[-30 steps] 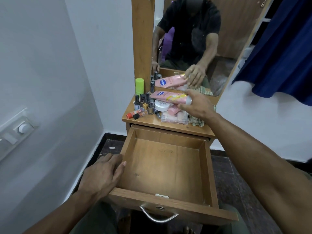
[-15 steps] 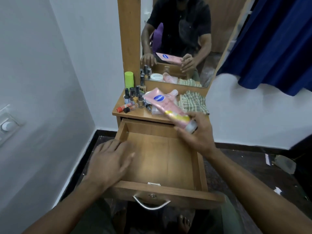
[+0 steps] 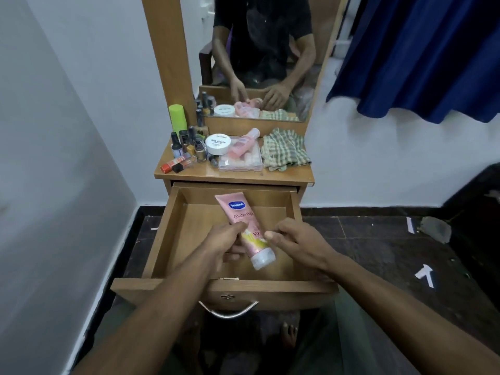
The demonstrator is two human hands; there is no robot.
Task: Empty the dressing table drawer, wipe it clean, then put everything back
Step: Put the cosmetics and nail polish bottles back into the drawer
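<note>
1. Drawer (image 3: 173, 234) pulled out; pink tube (image 3: 244, 226) above its floor, cap toward 5 o'clock.
2. Your left hand (image 3: 224, 243) grips the tube; fingers partly hidden beneath.
3. Your right hand (image 3: 296, 239), fingers loosely curled, is beside the tube at 3 o'clock; contact unclear.

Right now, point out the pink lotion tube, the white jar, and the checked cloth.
pink lotion tube (image 3: 238, 212), head view, on the upper body near the blue logo.
white jar (image 3: 218, 144), head view, on the centre of its lid.
checked cloth (image 3: 284, 150), head view, on the middle of the crumpled fabric.
</note>
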